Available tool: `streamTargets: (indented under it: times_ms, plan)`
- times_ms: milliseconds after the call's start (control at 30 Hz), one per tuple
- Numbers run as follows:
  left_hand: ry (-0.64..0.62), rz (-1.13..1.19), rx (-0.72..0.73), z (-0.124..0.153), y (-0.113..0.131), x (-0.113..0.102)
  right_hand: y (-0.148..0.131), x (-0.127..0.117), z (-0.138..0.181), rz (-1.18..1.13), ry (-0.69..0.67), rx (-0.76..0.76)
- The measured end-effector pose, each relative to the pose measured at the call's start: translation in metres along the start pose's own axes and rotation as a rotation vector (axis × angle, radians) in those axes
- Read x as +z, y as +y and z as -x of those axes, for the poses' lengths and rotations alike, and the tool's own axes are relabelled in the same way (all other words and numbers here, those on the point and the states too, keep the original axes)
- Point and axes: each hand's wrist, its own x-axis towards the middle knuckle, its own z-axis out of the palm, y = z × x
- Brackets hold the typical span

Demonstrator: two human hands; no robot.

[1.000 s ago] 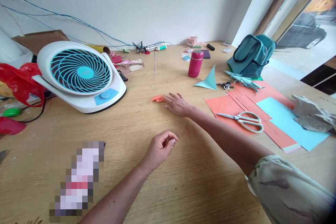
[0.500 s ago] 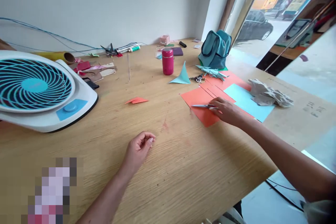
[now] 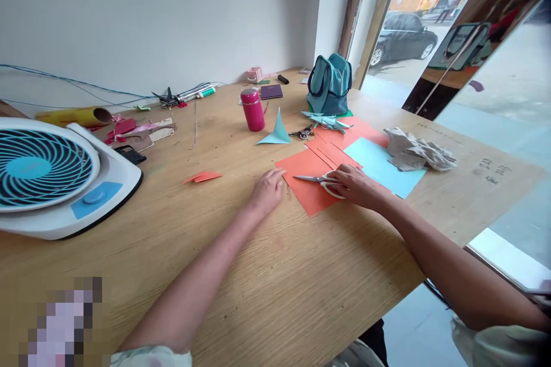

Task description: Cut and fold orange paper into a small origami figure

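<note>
My right hand [image 3: 353,184] grips the white handles of a pair of scissors [image 3: 313,179], whose blades point left over an orange sheet of paper [image 3: 310,200]. At that sheet's left corner is my left hand [image 3: 267,189], its fingers bent together with the tips at the paper's edge. Strips of orange paper [image 3: 328,152] lie just behind the scissors. To their right a light blue sheet [image 3: 387,165] partly covers more orange paper. A small folded orange piece [image 3: 203,176] rests apart on the left.
A white fan [image 3: 107,183] stands at left. Behind the sheets are a pink flask [image 3: 252,110], a folded teal paper [image 3: 278,129], keys [image 3: 302,133], a blue paper model [image 3: 327,121] and a teal bag [image 3: 329,86]. Crumpled grey paper [image 3: 417,150] lies right.
My left hand has moved right and forward from bare table to the orange sheet's corner. My right hand stays on the scissors, whose handles now show more. The view has turned slightly right.
</note>
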Motion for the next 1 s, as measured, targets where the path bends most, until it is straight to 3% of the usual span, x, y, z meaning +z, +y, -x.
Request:
streamTargets:
  times_ms: [100, 200, 333, 467, 667, 767, 867, 1000]
  plan:
    - [-0.017, -0.112, -0.027, -0.022, 0.007, 0.023, 0.009, -0.013, 0.021, -0.014, 0.086, 0.056]
    - [-0.117, -0.190, 0.029, -0.027, 0.019, 0.042, 0.016, -0.029, 0.042, -0.080, 0.231, 0.158]
    - [-0.278, -0.253, 0.097, -0.021, 0.031, 0.047, 0.019, -0.037, 0.048, -0.114, 0.322, 0.243]
    - [-0.356, -0.309, 0.092, 0.013, 0.022, 0.018, 0.019, -0.026, 0.034, -0.067, 0.262, 0.221]
    - [-0.380, -0.417, -0.027, 0.126, -0.013, -0.047, 0.017, -0.007, 0.009, 0.005, 0.174, 0.151]
    - [-0.319, -0.441, -0.100, 0.162, -0.027, -0.070, 0.010, 0.001, 0.000, 0.012, 0.152, 0.116]
    - [-0.207, -0.447, -0.236, 0.158, -0.038, -0.080, 0.002, 0.011, -0.007, 0.028, 0.126, 0.098]
    - [-0.207, -0.413, -0.422, 0.116, -0.048, -0.083, -0.001, 0.020, -0.013, 0.109, 0.094, 0.114]
